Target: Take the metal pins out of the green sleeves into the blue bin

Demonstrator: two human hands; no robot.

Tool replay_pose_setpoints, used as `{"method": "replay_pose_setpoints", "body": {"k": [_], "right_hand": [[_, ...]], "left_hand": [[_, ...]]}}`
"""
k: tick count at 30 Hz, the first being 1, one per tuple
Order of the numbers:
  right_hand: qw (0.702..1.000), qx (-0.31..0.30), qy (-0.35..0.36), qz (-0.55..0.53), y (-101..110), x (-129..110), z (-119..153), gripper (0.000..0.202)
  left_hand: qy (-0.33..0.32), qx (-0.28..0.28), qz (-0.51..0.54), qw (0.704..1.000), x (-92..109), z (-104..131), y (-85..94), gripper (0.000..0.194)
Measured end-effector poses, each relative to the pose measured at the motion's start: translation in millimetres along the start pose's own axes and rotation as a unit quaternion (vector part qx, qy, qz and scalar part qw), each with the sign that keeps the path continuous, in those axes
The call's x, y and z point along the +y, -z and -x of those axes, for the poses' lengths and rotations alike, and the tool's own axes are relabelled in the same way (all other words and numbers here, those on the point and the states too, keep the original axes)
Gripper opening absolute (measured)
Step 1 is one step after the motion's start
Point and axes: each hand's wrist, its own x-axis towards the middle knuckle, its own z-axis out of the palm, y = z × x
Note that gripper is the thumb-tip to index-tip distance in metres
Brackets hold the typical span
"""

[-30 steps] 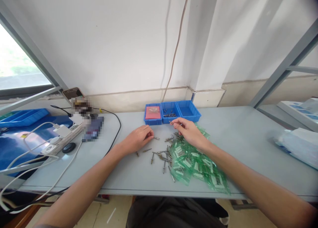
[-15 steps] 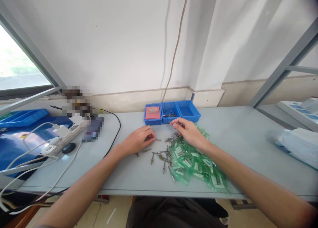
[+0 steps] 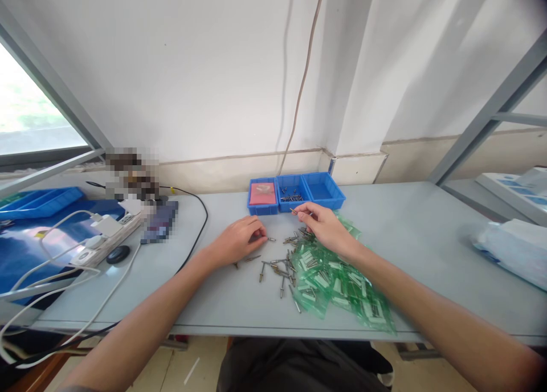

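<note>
My left hand [image 3: 239, 239] is closed low over the table, fingertips pinching a small silver pin that looks like a blind rivet [image 3: 272, 239]. Raised in front of the blue bins, my right hand [image 3: 318, 224] pinches a thin, gold-toned rivet [image 3: 293, 211] between thumb and forefinger. Several loose rivets [image 3: 282, 287] lie scattered on the tabletop between my hands and nearer to me. Below my right hand spreads a pile of clear green bags [image 3: 337, 281], holding metal pins and white pieces.
Three joined blue bins stand at the back: the left bin [image 3: 263, 212] has a red-pink sheet, the middle bin [image 3: 291, 181] some rivets, the right bin [image 3: 327, 190] nothing visible. A power strip [image 3: 92, 250] with cables lies left, a plastic-wrapped package [image 3: 513, 249] right.
</note>
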Motion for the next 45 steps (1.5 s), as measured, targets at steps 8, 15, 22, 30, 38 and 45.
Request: {"method": "replay_pose_setpoints", "body": {"k": [8,15,22,30,38,45], "right_hand": [[1.000,0.007,0.002,-0.010,1,-4,2,0.028],[0.999,0.024,0.016,-0.038,-1,-9,3,0.024],[0.997,0.045,0.041,-0.038,-2,-5,1,0.024],[0.997,0.050,0.045,-0.024,-3,-5,2,0.024],[0.998,0.057,0.041,-0.007,-3,-8,4,0.023],[0.997,0.050,0.058,-0.012,-3,-9,4,0.024]], "left_hand": [[-0.001,-0.003,0.005,1.000,-1,-1,-3.2,0.016],[0.015,0.009,-0.031,0.999,-6,-3,-2.3,0.013],[0.027,0.024,-0.038,0.999,-12,-2,-11.4,0.010],[0.026,0.012,-0.043,0.999,-14,-2,-10.1,0.014],[0.017,0.008,-0.028,0.999,-12,-1,-6.2,0.014],[0.020,0.003,-0.037,0.999,-13,-1,-6.3,0.008]]}}
